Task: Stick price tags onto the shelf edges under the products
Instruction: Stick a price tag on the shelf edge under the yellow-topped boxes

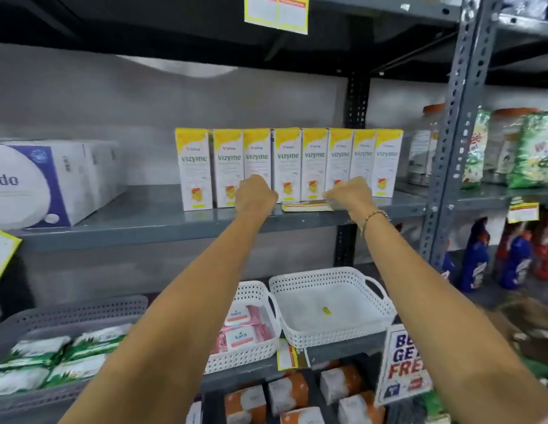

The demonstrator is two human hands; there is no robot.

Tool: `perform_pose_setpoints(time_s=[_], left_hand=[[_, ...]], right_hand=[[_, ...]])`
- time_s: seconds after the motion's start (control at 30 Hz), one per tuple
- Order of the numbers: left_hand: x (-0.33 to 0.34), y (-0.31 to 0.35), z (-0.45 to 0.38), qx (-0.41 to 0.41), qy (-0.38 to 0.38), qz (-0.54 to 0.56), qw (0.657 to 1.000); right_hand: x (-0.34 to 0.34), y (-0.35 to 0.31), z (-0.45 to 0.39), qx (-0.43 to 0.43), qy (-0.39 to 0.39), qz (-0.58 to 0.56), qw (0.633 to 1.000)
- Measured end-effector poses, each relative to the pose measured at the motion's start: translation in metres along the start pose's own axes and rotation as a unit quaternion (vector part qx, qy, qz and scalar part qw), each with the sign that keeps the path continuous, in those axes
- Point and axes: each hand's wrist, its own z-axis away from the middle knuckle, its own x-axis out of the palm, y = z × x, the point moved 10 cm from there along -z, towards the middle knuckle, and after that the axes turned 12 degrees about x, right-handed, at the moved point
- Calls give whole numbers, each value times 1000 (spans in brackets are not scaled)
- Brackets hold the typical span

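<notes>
1. Both arms reach up and away to the grey metal shelf (174,221) that carries a row of eight white-and-yellow cartons (288,166) printed "vizyme".
2. The left hand (255,194) is curled into a loose fist in front of the third carton from the left; its fingers face away, so whether it grips anything cannot be told.
3. The right hand (350,194), with a beaded bracelet (373,217) on the wrist, is bent downward with fingers drawn together at the right end of a price tag (306,206), apparently pinching it.
4. That yellow-edged price tag lies flat along the shelf just in front of the cartons, near the front edge, between the two hands; its print is too blurred to read.
5. Left on the same shelf stand white and purple boxes (49,182) showing the letters "ndo".
6. A double yellow tag (276,13) hangs from the shelf above; another yellow tag (523,212) hangs on the right-hand rack's edge over dark bottles (477,255).
7. Green packets (538,151) and jars (508,142) fill the far right rack.
8. Below, one white perforated basket (333,335) holds a small yellow scrap; a second white basket (245,353) beside it on the left holds pink "kara" packs (242,335).
9. A grey basket (67,310) of green-and-white packets sits lower left; a sign (404,362) reads "GET" and "FRE".
</notes>
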Motion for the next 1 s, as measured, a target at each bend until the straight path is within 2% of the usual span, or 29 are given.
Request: perform_pose_setpoints(time_s=[0.13,0.27,0.43,0.63,1.0], left_hand=[[19,-3,-1,-8,-25,-25,999],[29,0,-6,1,-14,-40,999],[32,-2,-9,-19,-8,-15,1000],[36,-9,-9,-71,-15,36,997],[36,-10,-6,-122,-20,112,986]], right_hand=[[-3,14,-10,35,-11,31,999],[1,8,-18,16,-7,95,995],[18,0,-28,-7,-31,112,993],[23,3,-37,1,-47,71,996],[19,4,-26,45,-146,-30,988]])
